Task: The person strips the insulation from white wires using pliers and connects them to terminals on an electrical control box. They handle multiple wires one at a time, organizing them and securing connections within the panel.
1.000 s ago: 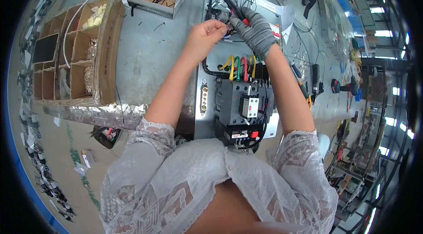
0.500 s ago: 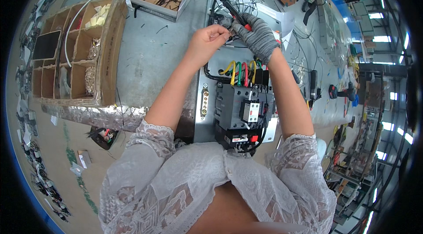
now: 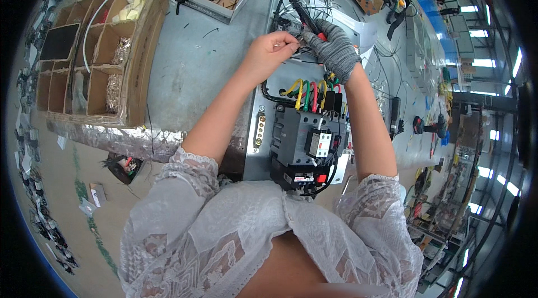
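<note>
My bare left hand (image 3: 272,56) is closed in a pinch beside the far part of a metal mounting plate (image 3: 253,158); what its fingertips hold is too small to make out. Just right of it, my right hand (image 3: 336,54), in a grey knit glove, grips a long dark hand tool (image 3: 295,3) with a red part. The tool points away and to the left, over thin black wires. Nearer on the plate sits a dark grey contactor (image 3: 294,135), with yellow, green and red wires (image 3: 307,94) looping at its far end. A brass terminal strip (image 3: 260,130) lies to its left.
On the left stands a divided cardboard box (image 3: 147,57) of small metal and pale parts. Behind it, an open carton (image 3: 225,13) holds short black strips. A black-handled tool (image 3: 396,112) and a power drill (image 3: 428,126) lie on the right.
Both hands keep nearly the same pose over the plate, close together. The whole view has shifted slightly, with the hands and tool a little further right in the picture.
</note>
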Motion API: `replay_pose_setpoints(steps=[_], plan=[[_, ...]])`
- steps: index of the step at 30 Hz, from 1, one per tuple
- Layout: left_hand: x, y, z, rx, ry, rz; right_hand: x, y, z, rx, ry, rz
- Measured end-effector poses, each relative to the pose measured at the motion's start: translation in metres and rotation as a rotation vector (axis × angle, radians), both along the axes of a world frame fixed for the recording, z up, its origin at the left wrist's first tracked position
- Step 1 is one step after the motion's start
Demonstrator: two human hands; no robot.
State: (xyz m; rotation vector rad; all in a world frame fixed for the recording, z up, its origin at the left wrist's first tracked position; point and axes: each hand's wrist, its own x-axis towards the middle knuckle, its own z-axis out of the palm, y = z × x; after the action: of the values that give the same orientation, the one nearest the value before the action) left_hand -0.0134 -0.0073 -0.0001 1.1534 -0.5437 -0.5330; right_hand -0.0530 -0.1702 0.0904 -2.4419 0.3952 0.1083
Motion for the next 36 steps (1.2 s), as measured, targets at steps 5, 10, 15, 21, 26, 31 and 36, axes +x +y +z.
replay_pose_setpoints(steps=[5,10,15,21,26,31,36], plan=[[0.001,0.001,-0.001,0.003,-0.003,0.0,-0.001,0.01,0.012,0.041,0.037,-0.013],[0.0,0.0,0.0,0.008,0.0,0.015,-0.001,0.013,0.013,0.027,0.052,-0.014],[-0.001,-0.004,-0.004,-0.059,0.024,0.045,0.001,0.011,0.01,-0.036,0.052,0.038],[-0.001,-0.004,-0.006,-0.054,0.078,-0.002,-0.002,0.017,0.017,-0.026,0.017,0.068],[-0.002,-0.008,-0.015,-0.105,0.138,0.008,-0.002,0.007,0.002,-0.055,-0.051,0.089],[-0.008,-0.001,0.008,-0.017,0.158,0.019,-0.006,0.0,-0.004,-0.005,-0.11,0.089],[-0.008,-0.007,0.001,-0.052,0.136,0.063,-0.024,-0.003,0.019,0.118,-0.298,-0.111]])
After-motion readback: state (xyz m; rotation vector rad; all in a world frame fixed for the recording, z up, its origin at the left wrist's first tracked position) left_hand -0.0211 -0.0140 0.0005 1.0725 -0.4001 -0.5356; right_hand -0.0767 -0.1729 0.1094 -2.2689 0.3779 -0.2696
